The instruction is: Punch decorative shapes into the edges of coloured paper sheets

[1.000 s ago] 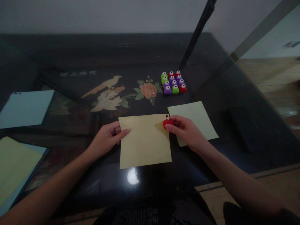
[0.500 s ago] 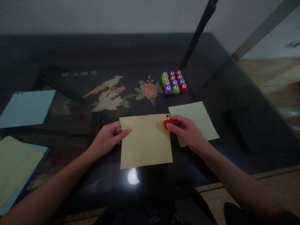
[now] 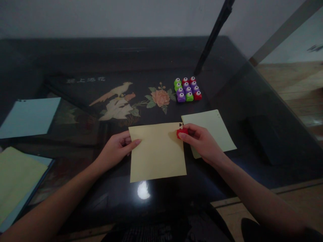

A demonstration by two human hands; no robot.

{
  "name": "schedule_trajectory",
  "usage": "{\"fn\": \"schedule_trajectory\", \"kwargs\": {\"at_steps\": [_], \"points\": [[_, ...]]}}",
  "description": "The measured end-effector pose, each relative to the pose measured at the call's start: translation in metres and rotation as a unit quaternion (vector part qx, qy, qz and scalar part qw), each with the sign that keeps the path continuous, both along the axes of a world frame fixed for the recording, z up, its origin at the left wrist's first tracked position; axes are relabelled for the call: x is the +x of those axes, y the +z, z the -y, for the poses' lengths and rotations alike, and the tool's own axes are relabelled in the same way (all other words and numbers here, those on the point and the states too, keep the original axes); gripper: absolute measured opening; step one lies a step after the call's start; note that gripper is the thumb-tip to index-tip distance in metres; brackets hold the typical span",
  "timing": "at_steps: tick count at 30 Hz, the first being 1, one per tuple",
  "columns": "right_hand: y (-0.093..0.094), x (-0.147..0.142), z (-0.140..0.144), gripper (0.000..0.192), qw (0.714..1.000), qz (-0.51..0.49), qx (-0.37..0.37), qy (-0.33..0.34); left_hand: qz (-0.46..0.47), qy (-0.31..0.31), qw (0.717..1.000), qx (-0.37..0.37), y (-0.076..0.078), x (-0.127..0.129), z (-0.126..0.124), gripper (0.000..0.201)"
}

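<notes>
On a dark, glossy glass-topped table (image 3: 227, 67), several sheets of paper and small craft tools are laid out under dim light. At the far left, a pale blue sheet of paper (image 3: 29, 116) is seen lying flat, and nearer the front left corner a yellow-green sheet (image 3: 17, 178) is rested on top of another pale blue sheet whose edge shows beneath it. Under the glass, a painted picture of pale birds (image 3: 117, 101) and a pink flower (image 3: 160, 97) is visible in the middle of the table. Just in front of that picture, a pale yellow rectangular sheet of paper (image 3: 156, 151) is laid flat. Its left edge is held by the left hand (image 3: 116, 149), with the thumb pressed on top of the sheet and the other fingers curled close together beside and under the edge. At the sheet's upper right corner, a small red plastic paper punch (image 3: 181, 132) is gripped by the right hand (image 3: 202, 141), the fingers narrowly closed around it; the punch is set over the paper's edge, and a tiny dark heart-shaped hole (image 3: 180, 125) is seen just above it in the corner. Partly beneath the right hand, touching the yellow sheet's right side, a pale green sheet of paper (image 3: 214, 127) is laid. Farther back, well apart from the hands, a tight cluster of small green, purple and red paper punches (image 3: 187, 89) is arranged in rows. A dark slanted pole (image 3: 214, 33) is seen rising behind them.
</notes>
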State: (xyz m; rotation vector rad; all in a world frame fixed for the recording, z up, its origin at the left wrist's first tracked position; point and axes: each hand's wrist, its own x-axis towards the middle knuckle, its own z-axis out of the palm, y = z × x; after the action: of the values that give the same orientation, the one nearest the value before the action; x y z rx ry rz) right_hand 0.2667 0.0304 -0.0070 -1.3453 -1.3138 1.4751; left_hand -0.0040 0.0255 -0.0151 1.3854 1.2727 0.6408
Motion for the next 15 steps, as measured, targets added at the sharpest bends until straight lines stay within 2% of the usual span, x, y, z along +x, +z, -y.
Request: {"fn": "schedule_trajectory", "kwargs": {"at_steps": [5,9,15], "points": [[-0.0006,-0.0002,-0.0004,0.022,1.0,0.006,0.0,0.001,0.009,0.009,1.0,-0.003,0.0046,0.0035,0.0003,0.025],[-0.0013,-0.0011,-0.0006,0.021,1.0,0.013,0.001,-0.004,0.015,0.015,1.0,-0.016,0.0033,0.0025,0.0011,0.028],[0.0002,-0.0012,-0.0006,0.021,1.0,0.02,-0.002,0.006,0.002,0.01,1.0,0.003,0.0018,-0.0001,0.0015,0.026]]}}
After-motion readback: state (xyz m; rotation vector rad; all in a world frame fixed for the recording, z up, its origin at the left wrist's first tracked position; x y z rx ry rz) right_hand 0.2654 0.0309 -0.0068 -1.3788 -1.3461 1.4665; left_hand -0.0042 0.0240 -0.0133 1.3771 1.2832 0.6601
